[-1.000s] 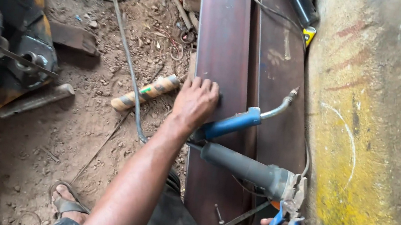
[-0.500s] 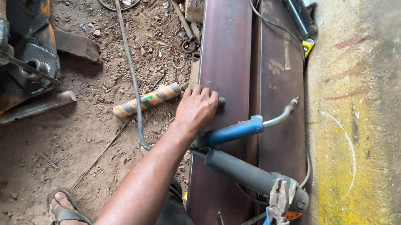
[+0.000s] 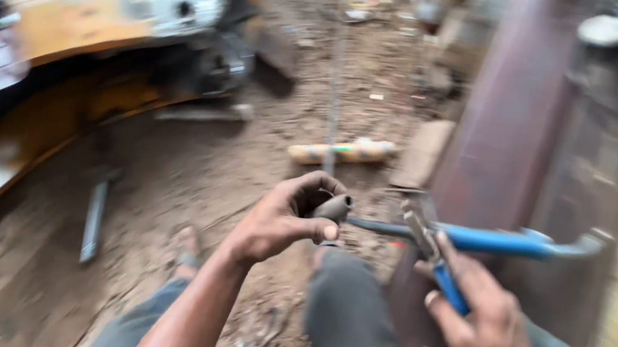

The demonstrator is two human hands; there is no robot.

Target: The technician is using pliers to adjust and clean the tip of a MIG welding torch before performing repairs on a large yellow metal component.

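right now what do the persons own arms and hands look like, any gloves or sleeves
Both hands are bare, with no gloves. The left hand and its forearm show no sleeve, watch or band up to the frame edge. The right hand is also uncovered; its wrist leaves the frame, so any sleeve there cannot be seen.

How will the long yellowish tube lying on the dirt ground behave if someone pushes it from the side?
The yellowish tube looks round and lies flat on its side, so it would probably roll rather than slide. The dirt ground is loose and littered with scraps, which may stop it quickly. It seems slim and could be fairly light, but the blurred picture leaves its weight and material unclear.
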